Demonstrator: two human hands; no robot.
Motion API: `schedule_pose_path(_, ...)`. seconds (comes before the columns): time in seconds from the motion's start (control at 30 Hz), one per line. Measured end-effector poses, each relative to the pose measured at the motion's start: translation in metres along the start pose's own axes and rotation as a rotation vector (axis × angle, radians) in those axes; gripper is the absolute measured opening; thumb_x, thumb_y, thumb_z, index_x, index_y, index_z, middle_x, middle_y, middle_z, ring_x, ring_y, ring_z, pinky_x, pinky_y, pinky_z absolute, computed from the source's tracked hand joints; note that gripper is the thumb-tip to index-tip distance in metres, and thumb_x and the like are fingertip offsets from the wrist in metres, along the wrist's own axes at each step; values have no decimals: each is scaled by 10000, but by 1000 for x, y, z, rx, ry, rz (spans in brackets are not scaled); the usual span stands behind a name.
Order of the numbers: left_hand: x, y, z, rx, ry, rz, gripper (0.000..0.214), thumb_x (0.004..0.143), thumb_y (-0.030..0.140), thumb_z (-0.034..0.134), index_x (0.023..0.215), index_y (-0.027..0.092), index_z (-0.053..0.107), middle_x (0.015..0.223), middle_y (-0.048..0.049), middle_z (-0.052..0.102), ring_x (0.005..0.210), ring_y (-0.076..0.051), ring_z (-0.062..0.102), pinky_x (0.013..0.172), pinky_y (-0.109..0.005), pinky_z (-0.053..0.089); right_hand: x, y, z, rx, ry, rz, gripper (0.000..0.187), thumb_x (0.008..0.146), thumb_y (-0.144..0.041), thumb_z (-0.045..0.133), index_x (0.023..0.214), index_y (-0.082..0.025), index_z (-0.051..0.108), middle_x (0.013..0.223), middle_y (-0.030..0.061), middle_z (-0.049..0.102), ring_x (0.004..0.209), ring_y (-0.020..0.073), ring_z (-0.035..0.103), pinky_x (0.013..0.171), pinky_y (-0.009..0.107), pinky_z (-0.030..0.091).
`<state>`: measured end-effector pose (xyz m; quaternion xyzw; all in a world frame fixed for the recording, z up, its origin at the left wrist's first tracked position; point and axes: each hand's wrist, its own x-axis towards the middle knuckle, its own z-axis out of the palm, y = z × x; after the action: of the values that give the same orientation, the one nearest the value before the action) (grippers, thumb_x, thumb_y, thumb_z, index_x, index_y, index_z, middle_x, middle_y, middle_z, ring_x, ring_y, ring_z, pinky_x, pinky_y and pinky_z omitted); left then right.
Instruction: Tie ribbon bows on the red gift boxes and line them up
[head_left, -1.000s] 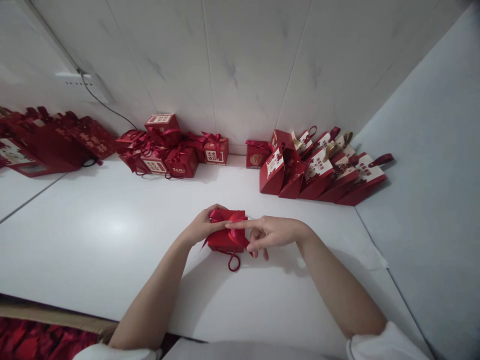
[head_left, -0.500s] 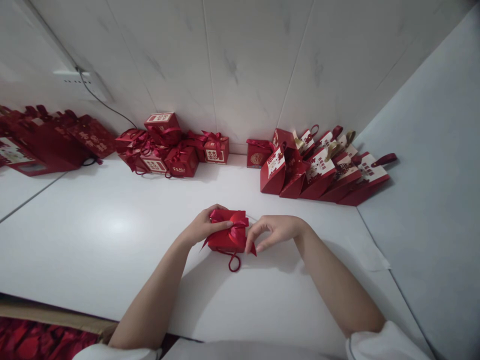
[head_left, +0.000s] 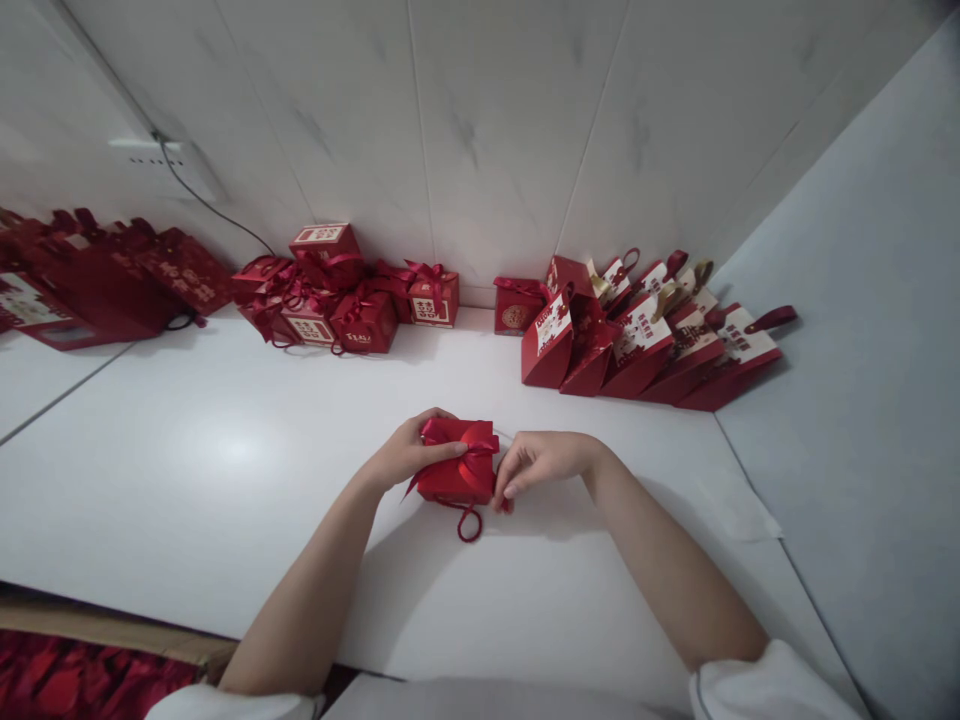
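A loose ribbon loop (head_left: 469,522) lies on the white table (head_left: 225,480), just on your side of the small red box (head_left: 448,480). Your left hand (head_left: 405,455) clasps the box's left side, thumb laid across its top. Your right hand (head_left: 536,462) pinches a ribbon end (head_left: 505,504) at the box's right edge. Well beyond the box, red gift boxes (head_left: 337,300) and a row of red bags (head_left: 652,345) line the wall.

Bench (head_left: 187,470): white, bounded by a tiled wall (head_left: 487,120).
Ribboned boxes (head_left: 337,295): piled against the wall, left of centre.
Handled bags (head_left: 652,340): lined up leaning, right.
Dark red bags (head_left: 97,285): stacked far left.
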<state>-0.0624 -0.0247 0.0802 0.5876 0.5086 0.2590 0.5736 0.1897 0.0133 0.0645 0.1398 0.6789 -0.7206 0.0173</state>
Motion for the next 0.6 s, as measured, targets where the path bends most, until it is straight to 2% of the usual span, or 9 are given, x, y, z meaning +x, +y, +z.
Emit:
schedule_pose_path(0.23, 0, 0, 0, 17, 16, 1, 458, 722, 482, 743, 1047, 196, 594, 917, -45, 695, 831, -214, 657, 733, -336, 522, 10, 13, 1, 107, -30, 50, 307, 797, -357, 711, 1003, -133, 757, 957, 82, 761, 835, 170, 716, 864, 305, 535)
schedule_pose_path(0.43, 1, -2, -1, 35, 22, 19, 450, 737, 501, 726, 1045, 199, 596, 919, -46, 687, 837, -218, 649, 729, -341, 520, 10, 16, -2, -83, -8, 158, 199, 795, -252, 655, 919, -126, 746, 835, 45, 746, 768, 157, 697, 779, 284, 534)
schedule_pose_path(0.5, 1, -4, 1, 69, 64, 39, 452, 743, 514, 719, 1048, 205, 592, 903, -41, 683, 828, -217, 645, 721, -338, 516, 4, 12, -5, -118, 29, 131, 185, 822, -262, 629, 895, -125, 730, 835, 47, 736, 784, 155, 688, 790, 284, 520)
schedule_pose_path(0.6, 4, -8, 8, 170, 193, 108, 465, 737, 526, 724, 1060, 221, 588, 951, -43, 680, 860, -222, 639, 764, -350, 508, -7, 8, -11, -109, 73, 89, 220, 792, -332, 703, 875, -130, 689, 872, 49, 725, 843, 171, 680, 826, 301, 509)
